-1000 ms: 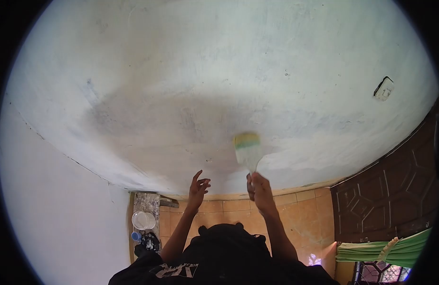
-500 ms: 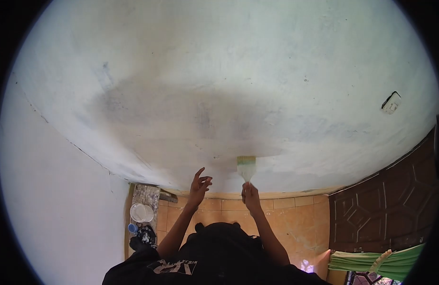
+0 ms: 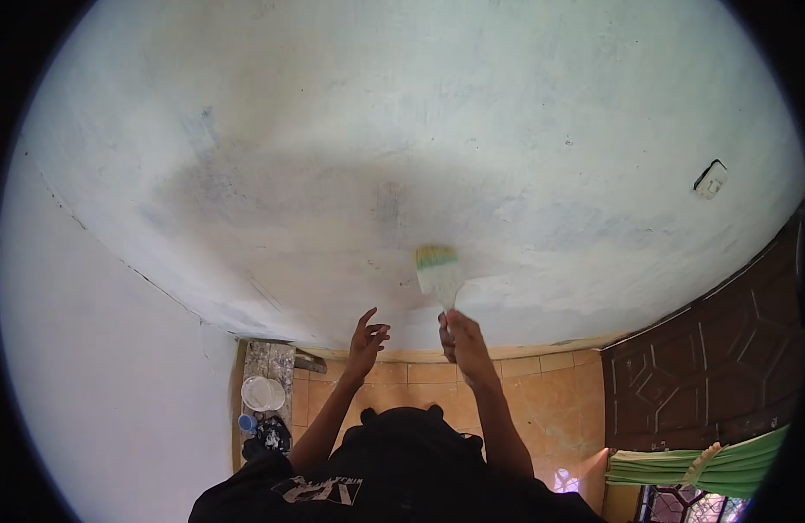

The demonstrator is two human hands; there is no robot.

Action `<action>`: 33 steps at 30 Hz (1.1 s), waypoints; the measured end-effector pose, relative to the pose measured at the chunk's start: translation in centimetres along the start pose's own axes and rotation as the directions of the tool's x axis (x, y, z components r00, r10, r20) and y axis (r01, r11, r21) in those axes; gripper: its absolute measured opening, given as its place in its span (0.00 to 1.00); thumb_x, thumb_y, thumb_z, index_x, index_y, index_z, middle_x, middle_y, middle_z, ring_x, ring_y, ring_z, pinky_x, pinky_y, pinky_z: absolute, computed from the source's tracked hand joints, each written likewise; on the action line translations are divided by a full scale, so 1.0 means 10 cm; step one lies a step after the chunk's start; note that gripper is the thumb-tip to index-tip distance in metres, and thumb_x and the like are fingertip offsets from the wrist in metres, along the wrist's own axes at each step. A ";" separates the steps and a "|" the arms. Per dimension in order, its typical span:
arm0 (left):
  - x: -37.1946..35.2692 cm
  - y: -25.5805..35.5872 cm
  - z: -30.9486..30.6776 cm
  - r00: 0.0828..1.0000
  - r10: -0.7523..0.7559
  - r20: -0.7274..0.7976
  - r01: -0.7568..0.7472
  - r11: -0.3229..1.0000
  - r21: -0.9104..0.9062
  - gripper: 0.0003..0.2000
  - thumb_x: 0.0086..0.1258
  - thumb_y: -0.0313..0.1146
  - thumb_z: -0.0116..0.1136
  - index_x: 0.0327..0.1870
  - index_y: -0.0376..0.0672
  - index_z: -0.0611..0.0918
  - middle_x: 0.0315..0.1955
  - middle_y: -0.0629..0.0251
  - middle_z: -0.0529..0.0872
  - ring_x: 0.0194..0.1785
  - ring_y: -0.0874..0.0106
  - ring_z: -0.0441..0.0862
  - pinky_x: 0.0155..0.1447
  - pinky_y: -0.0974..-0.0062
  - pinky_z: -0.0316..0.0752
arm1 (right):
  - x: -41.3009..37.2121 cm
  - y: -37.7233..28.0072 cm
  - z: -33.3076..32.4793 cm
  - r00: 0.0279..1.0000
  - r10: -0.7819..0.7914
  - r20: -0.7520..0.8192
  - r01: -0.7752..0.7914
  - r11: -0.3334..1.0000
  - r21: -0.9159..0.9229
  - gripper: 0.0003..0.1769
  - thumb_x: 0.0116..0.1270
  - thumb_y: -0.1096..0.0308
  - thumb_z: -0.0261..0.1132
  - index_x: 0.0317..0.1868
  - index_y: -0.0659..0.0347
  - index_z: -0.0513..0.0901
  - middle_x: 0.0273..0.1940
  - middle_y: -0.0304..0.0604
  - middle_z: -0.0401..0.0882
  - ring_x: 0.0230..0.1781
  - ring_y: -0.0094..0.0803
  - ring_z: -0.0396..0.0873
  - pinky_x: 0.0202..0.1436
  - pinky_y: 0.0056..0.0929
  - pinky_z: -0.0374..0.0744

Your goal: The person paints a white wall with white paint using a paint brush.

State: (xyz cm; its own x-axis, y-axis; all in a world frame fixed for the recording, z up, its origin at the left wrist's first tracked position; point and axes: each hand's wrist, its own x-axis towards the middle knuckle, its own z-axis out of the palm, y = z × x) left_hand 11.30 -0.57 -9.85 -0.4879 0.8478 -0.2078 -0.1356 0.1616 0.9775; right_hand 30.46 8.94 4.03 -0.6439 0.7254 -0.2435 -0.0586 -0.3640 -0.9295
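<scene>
A wide paintbrush [image 3: 438,272] with a pale ferrule and yellow-green bristles is gripped by its handle in my right hand [image 3: 463,342]. Its bristles point up and overlap the whitish wall [image 3: 507,157], which carries grey, patchy areas. To the left, my left hand [image 3: 365,342] is raised in front of the lower wall, fingers apart and slightly bent, holding nothing. A large soft shadow falls on the wall around the brush.
On the left, a paint-spattered bench [image 3: 269,356] bears a white tub [image 3: 261,393], a blue cup [image 3: 246,424] and a dark bag [image 3: 272,433]. A wall switch [image 3: 711,179], brown panelled door [image 3: 690,366] and green curtain [image 3: 655,468] are at right. Orange tiles [image 3: 542,392] cover the floor.
My right hand has moved up with the paintbrush, which now reaches higher on the wall and tilts slightly left. My left hand has stayed nearly in place.
</scene>
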 end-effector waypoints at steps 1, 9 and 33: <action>0.00 -0.01 -0.02 1.000 -0.002 0.004 0.002 1.000 0.000 0.29 0.75 0.42 0.56 0.74 0.52 0.61 0.50 0.61 0.83 0.49 0.73 0.81 0.50 0.72 0.76 | -0.02 -0.19 0.09 0.999 -0.040 0.016 0.040 0.999 -0.004 0.19 0.79 0.49 0.50 0.36 0.54 0.71 0.20 0.22 0.56 0.16 0.11 0.49 0.18 0.15 0.50; -0.09 -0.01 -0.24 0.999 -0.005 0.043 0.004 1.000 0.020 0.29 0.76 0.42 0.55 0.74 0.53 0.60 0.50 0.62 0.82 0.51 0.73 0.81 0.51 0.71 0.76 | 0.40 -0.57 0.47 0.890 -0.455 0.001 0.455 0.890 -0.036 0.21 0.80 0.49 0.47 0.32 0.55 0.68 0.19 0.25 0.54 0.16 0.13 0.50 0.18 0.17 0.52; -0.40 -0.29 -1.11 0.998 -0.035 -0.043 0.034 0.999 -0.020 0.29 0.74 0.42 0.57 0.74 0.52 0.62 0.51 0.62 0.82 0.51 0.73 0.81 0.50 0.73 0.75 | 0.37 1.07 0.68 0.990 0.084 -0.111 -0.076 0.994 0.082 0.18 0.79 0.49 0.50 0.36 0.54 0.71 0.19 0.24 0.55 0.14 0.12 0.50 0.16 0.17 0.50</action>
State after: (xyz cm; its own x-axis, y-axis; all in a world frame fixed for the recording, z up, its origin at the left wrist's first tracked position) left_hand 4.09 -10.09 -12.28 -0.5193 0.8191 -0.2435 -0.1693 0.1807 0.9689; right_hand 22.27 3.73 -4.94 -0.5579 0.7524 -0.3503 -0.0719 -0.4643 -0.8828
